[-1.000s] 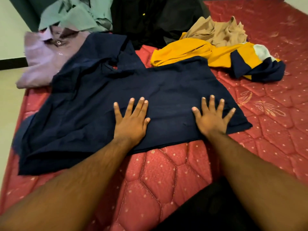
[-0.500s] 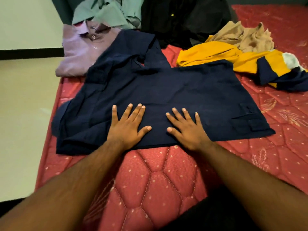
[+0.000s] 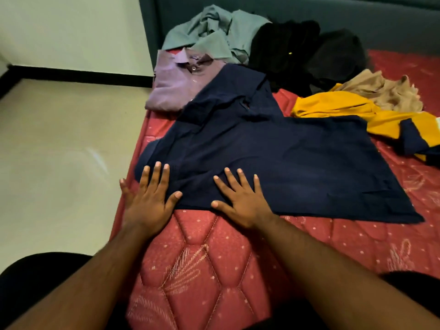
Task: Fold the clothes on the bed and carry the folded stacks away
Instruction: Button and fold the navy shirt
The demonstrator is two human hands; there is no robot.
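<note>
A navy blue shirt [image 3: 273, 158] lies spread flat across the red quilted mattress [image 3: 202, 258]. My left hand [image 3: 148, 198] presses flat with fingers spread on the shirt's near left corner, close to the mattress edge. My right hand [image 3: 240, 198] lies flat on the shirt's near hem, a little to the right. A folded purple shirt [image 3: 178, 84] sits behind the navy one at the far left.
Crumpled clothes lie at the back: a grey-green shirt [image 3: 214, 34], black garments [image 3: 304, 53], a tan one [image 3: 381, 91] and a yellow and navy one [image 3: 381, 120]. A dark headboard [image 3: 333, 13] stands behind. The pale floor [image 3: 59, 151] is on the left.
Both hands have slid leftward along the near hem of the navy shirt, the left one reaching its left corner. The view has swung left, showing more floor.
</note>
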